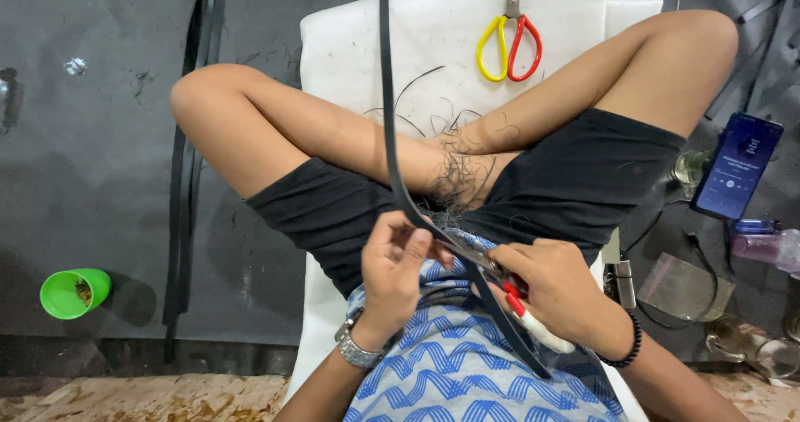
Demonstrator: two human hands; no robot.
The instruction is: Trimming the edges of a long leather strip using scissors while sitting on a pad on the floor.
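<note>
I sit cross-legged on a white board point(350, 47). A long black strip point(386, 97) runs from the top of the view down across my lap. My left hand point(393, 259), with a metal watch on the wrist, pinches the strip near my shirt. My right hand point(557, 289), with a dark bead bracelet, grips scissors point(521, 305) with red and white handles; their blades meet the strip's edge beside my left fingers. Thin black trimmings point(454, 176) lie on my shin and on the board.
A second pair of scissors point(510, 43) with yellow and red handles lies at the board's far end. A green cup point(73, 293) stands on the dark floor at left. More black strips point(185, 180) lie left. A phone point(739, 165), bottles and cables sit at right.
</note>
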